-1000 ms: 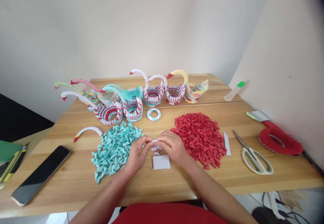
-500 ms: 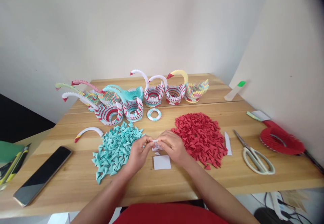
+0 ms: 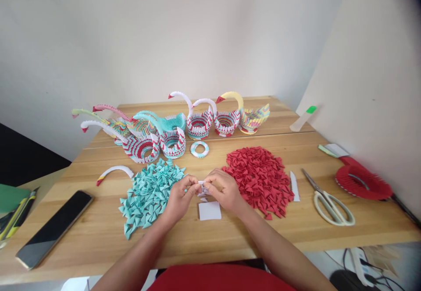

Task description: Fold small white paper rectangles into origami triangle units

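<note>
On my feed, L hand (image 3: 179, 198) + R hand (image 3: 226, 191) keep fingertips pinched on a small white paper piece (image 3: 201, 182), mid-depth on the brown wooden worktop (image 3: 237, 243), btwn teal paper-triangle pile (image 3: 149, 199) and red paper-triangle pile (image 3: 258, 179), approx. unmoved vs. 1 s ago, so same handling's ongoing.
</note>
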